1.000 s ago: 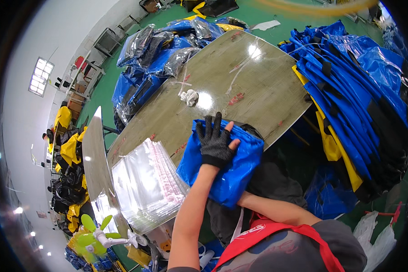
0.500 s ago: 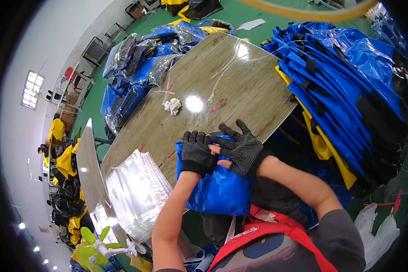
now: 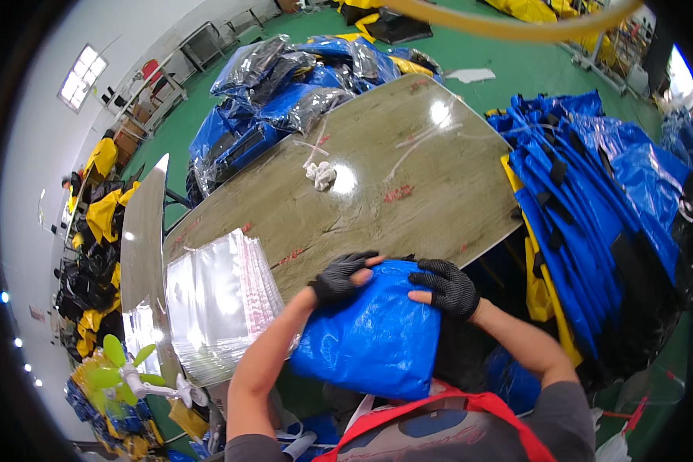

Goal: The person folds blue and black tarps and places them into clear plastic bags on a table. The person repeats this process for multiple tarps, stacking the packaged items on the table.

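A folded blue tarp-like bundle (image 3: pixel 373 331) lies at the near edge of the glossy wooden table (image 3: pixel 408 177). Both my hands wear black fingerless gloves and press flat on its far end. My left hand (image 3: pixel 339 276) rests on the bundle's upper left corner, my right hand (image 3: pixel 445 285) on its upper right corner. Fingers of both hands are spread on the fabric. A stack of clear plastic bags (image 3: pixel 215 304) lies just left of the bundle.
A crumpled white rag (image 3: pixel 321 174) sits mid-table. Piles of blue and yellow fabric (image 3: pixel 593 185) hang at the right. Bagged blue bundles (image 3: pixel 285 92) heap beyond the table. A green-bladed fan (image 3: pixel 131 369) stands at lower left. A person in yellow is far left.
My right hand came onto the bundle beside the left. Both hands then slid apart to its far corners, and the bundle now lies flatter and closer to me.
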The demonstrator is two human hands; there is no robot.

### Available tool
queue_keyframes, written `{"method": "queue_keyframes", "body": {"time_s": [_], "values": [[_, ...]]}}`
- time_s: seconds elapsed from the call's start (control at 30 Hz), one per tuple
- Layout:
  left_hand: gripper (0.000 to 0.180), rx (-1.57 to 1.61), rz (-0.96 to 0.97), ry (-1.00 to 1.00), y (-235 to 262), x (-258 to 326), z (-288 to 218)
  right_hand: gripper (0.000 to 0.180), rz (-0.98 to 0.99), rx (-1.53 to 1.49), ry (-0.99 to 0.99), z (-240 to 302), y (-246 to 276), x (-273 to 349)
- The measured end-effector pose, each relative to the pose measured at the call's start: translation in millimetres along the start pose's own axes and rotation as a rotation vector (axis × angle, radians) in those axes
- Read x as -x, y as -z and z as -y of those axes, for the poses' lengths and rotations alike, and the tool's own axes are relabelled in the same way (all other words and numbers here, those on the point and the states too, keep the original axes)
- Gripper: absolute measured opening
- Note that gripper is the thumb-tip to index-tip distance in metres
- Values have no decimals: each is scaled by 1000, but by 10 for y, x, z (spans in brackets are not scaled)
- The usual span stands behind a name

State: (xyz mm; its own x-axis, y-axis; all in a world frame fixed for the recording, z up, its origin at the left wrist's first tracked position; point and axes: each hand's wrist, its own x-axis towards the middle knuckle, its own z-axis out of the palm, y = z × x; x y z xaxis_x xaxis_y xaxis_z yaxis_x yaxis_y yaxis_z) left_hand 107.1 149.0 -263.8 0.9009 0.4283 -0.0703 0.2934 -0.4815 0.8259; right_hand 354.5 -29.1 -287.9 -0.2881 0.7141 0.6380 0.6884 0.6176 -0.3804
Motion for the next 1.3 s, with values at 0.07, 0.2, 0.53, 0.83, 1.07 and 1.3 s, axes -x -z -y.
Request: {"method": "queue_keyframes", "body": {"time_s": [0.07, 0.2, 0.53, 0.83, 1.07, 1.3], "values": [[78, 813, 103, 220, 341, 291, -19, 32, -19, -227, -271, -74, 155, 3], [91, 850, -574, 139, -325, 489, 198, 51, -132, -808, -996, -5, 115, -100], [46, -474, -546, 387, 429, -550, 966, 38, -276, -1366, -1157, -37, 142, 34], [38, -233, -936, 73, 846, -741, 1479, 43, -331, -1219, -1289, -27, 177, 288], [53, -793, -560, 824, 1191, 2303, 1643, 48, -253, -1384, -1249, -66, 130, 292], [47, -273, -629, 401, 1086, 1782, 1512, 51, -360, -1451, -1137, -50, 168, 480]]}}
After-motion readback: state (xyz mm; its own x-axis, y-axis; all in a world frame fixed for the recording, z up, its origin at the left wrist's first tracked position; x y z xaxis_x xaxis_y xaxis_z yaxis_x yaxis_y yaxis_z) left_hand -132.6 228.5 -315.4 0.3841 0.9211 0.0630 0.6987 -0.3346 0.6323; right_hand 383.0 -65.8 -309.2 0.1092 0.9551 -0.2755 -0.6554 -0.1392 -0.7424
